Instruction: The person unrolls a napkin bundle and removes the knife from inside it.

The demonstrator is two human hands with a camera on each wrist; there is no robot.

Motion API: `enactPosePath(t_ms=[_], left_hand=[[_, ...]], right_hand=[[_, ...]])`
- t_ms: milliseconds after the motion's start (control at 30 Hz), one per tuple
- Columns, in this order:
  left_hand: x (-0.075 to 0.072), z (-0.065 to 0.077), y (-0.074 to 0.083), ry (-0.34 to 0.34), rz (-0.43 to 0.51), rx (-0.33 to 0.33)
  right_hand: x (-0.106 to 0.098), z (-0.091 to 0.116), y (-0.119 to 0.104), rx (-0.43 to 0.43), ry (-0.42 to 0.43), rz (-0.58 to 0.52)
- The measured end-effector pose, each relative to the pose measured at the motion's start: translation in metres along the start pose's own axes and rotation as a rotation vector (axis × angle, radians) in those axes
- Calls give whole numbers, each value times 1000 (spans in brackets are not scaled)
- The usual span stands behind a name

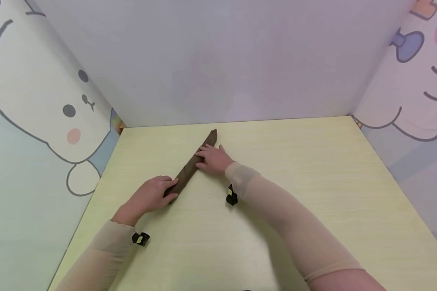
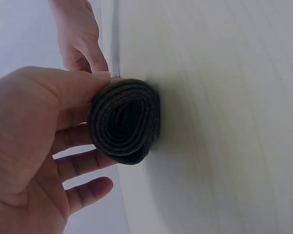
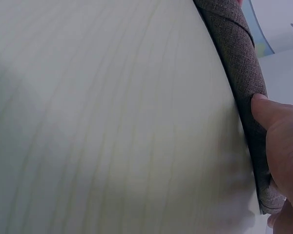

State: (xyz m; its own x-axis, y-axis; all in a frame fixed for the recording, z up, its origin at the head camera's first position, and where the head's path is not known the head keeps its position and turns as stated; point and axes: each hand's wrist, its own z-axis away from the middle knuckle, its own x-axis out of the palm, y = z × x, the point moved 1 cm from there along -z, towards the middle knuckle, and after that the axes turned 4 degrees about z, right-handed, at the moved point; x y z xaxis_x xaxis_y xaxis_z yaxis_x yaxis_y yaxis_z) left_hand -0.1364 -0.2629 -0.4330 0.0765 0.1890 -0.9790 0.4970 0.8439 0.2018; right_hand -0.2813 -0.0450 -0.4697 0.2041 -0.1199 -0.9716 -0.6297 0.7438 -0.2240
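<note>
A dark brown cloth (image 1: 187, 173), rolled into a long tube, lies slantwise on the table. My left hand (image 1: 151, 196) holds its near end, thumb on one side and fingers on the other. In the left wrist view the coiled layers of the rolled cloth (image 2: 124, 122) face the camera, between the thumb and fingers of the left hand (image 2: 34, 126). Farther up the tube, my right hand (image 1: 215, 160) grips it with fingers laid across. The right wrist view has the right thumb (image 3: 271, 109) against the woven side of the cloth (image 3: 234, 53); the other fingers are mostly hidden.
The pale wood-grain table (image 1: 295, 182) meets a plain whitish back wall (image 1: 218, 60). Side panels with cartoon prints (image 1: 51, 105) stand at left and right. Small black devices (image 1: 232, 195) hang at both sleeved wrists.
</note>
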Motion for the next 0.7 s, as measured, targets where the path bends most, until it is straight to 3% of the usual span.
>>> enactPosePath(t_ms=[400, 700], left_hand=[[5, -5, 13, 14, 18, 72], [7, -10, 22, 17, 24, 111]], right_hand=[[5, 6, 17, -44, 4, 10], [-3, 17, 26, -78, -22, -22]])
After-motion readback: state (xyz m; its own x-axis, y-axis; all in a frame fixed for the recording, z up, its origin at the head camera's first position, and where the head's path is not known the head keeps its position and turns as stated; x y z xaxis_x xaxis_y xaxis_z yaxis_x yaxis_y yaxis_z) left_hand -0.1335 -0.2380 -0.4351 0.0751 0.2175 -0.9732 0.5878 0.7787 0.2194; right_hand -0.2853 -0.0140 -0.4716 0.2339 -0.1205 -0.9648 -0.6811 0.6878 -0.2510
